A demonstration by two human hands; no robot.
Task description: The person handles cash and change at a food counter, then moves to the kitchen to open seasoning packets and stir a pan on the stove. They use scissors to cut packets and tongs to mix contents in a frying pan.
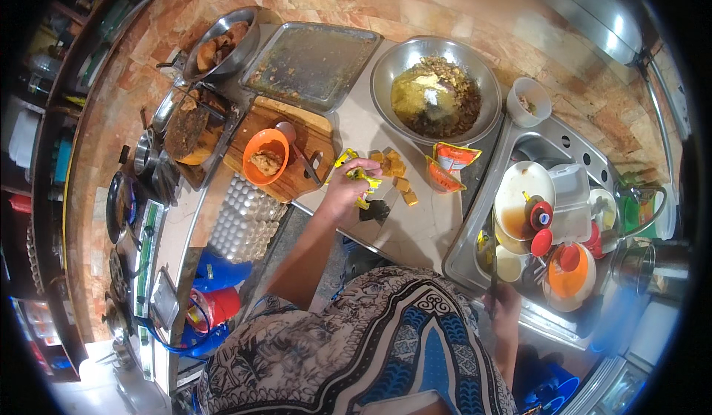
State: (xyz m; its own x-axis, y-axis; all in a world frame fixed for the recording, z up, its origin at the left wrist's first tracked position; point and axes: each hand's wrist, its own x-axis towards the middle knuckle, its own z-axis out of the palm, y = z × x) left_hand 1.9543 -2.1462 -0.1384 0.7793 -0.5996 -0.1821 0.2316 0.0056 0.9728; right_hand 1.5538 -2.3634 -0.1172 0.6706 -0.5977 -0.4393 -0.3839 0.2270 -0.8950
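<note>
My left hand [340, 197] is closed around crumpled yellow wrappers [371, 183] above the counter. Just beyond its fingers lie several unwrapped brown seasoning cubes [396, 168], loosely heaped. Low on the right, by the sink's front edge, my right hand [505, 302] grips a knife [494, 267] whose narrow dark blade points away from me. A large steel bowl [379, 115] at the back holds a chopped brown mixture [461, 106] topped with yellow and white powder [431, 89]. Two orange seasoning pouches [455, 157] stand between that bowl and the cubes.
Left of my left hand, an orange bowl [282, 143] of brownish paste and a spoon [297, 149] rest on a wooden cutting board [317, 131]. Behind is a stained baking tray [311, 64]. Dirty dishes [523, 184] crowd the sink [464, 248]. Egg trays [245, 220] sit below the counter.
</note>
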